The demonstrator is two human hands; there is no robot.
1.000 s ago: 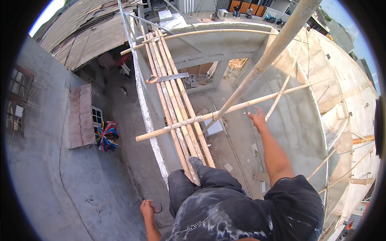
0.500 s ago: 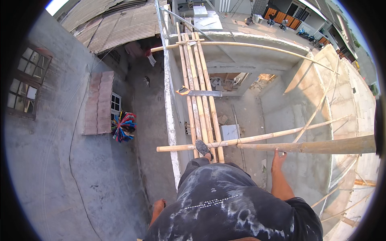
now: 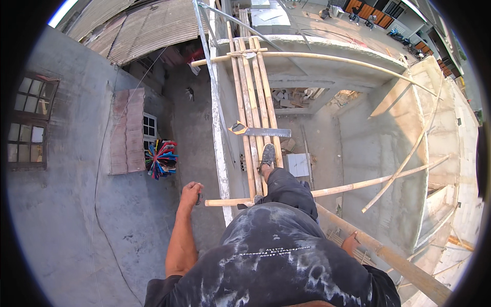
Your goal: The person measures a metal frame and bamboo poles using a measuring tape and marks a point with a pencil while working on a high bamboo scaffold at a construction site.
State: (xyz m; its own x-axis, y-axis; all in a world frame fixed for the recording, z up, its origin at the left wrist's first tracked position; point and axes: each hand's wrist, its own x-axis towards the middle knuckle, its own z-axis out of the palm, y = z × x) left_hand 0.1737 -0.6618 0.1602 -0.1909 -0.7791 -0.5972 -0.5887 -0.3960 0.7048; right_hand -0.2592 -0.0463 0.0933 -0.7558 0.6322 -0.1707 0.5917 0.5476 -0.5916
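Observation:
My left hand [image 3: 191,194] is raised out to the side over the ground passage, its fingers curled; a small dark shape shows at them, too unclear to name. Low on the right, my right hand [image 3: 350,242] is at the edge of a thick slanting bamboo pole [image 3: 378,248], thumb and fingertips against it, part of the fingers hidden. A hand saw [image 3: 266,132] with an orange and black handle lies across the bamboo walkway [image 3: 247,102]. One shoe [image 3: 267,154] stands on these poles just short of the saw; the other shows partly behind it.
A bamboo crosspiece [image 3: 222,202] runs under the walkway, and another [image 3: 327,56] crosses its far end. A narrow wall top [image 3: 220,169] borders it on the left, with a deep drop to the ground beyond. A metal bar [image 3: 207,56] rises beside the far poles.
I have stepped forward; one foot is now farther along the bamboo. My left hand has swung up and forward. The thick pole now slants down to the right, my right hand lower beside it.

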